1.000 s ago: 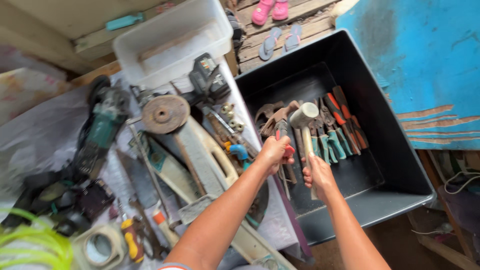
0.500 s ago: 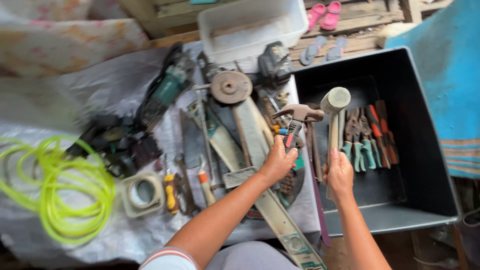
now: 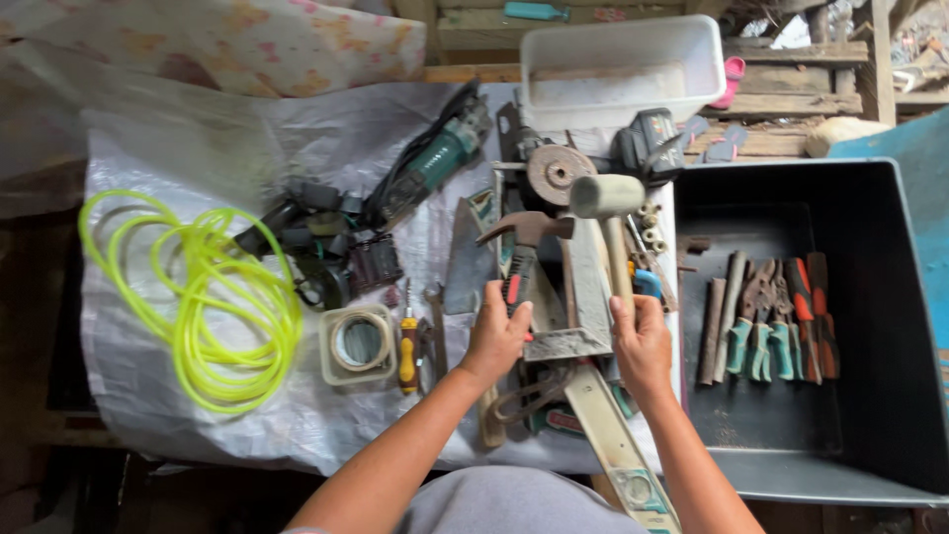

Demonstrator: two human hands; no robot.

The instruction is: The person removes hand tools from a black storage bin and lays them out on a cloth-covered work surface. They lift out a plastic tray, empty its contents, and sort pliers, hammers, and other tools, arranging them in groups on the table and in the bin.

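My left hand (image 3: 497, 334) grips the red-and-black handle of a claw hammer (image 3: 526, 235), its head pointing away from me. My right hand (image 3: 642, 338) holds a pale rubber mallet (image 3: 605, 197) by its wooden handle. Both tools are raised over the clutter of tools on the grey sheet (image 3: 178, 148), just left of the black bin (image 3: 890, 257).
In the black bin lie pliers with green and red handles (image 3: 776, 326) and dark metal bars (image 3: 722, 311). On the sheet are a coil of yellow-green hose (image 3: 213, 297), an angle grinder (image 3: 435, 158), a tape roll (image 3: 358, 342), a level (image 3: 613, 435), a grinding disc (image 3: 560, 170) and a white tub (image 3: 623, 64).
Both hands have carried the hammer and the mallet out of the black bin and leftward over the sheet. The view has swung left, showing the hose coil.
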